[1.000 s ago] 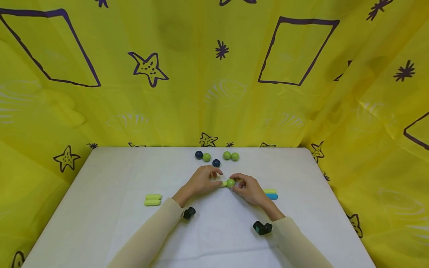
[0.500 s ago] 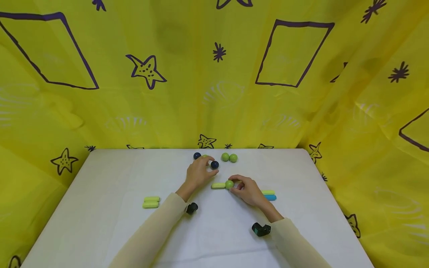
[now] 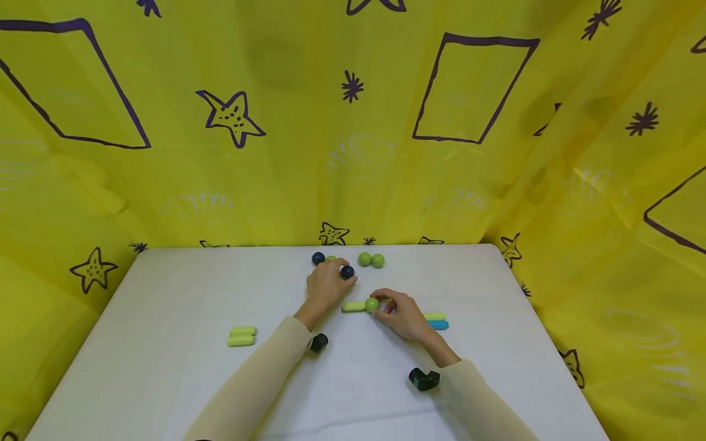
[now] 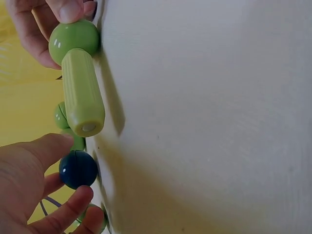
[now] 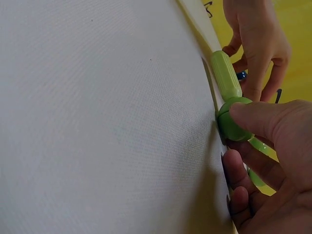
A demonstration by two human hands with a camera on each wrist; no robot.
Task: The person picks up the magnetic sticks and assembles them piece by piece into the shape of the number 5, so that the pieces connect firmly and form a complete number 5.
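My right hand [image 3: 402, 313] pinches a green ball [image 3: 372, 305] between thumb and fingers. A ribbed yellow-green rod [image 4: 83, 92] is joined to that ball and points left, its free end facing the left wrist camera. Farther back, my left hand [image 3: 326, 283] has its thumb and fingers around a dark blue ball [image 4: 78, 169], fingertips right at its surface. Behind the left hand, a green ball [image 3: 331, 258] is mostly hidden, with another dark blue ball [image 3: 318, 258] beside it.
Two more green balls [image 3: 371, 260] sit side by side near the table's back edge. A pair of yellow-green rods [image 3: 241, 336] lies at left. Beyond my right hand are a yellow-green rod [image 3: 436, 316] and a blue rod [image 3: 439, 325]. A yellow curtain [image 3: 298, 153] stands behind the white table [image 3: 165, 367].
My left hand has let go of the yellow-green rod and moved back and left to the dark blue ball, its fingers closing around it. My right hand still holds the green ball.
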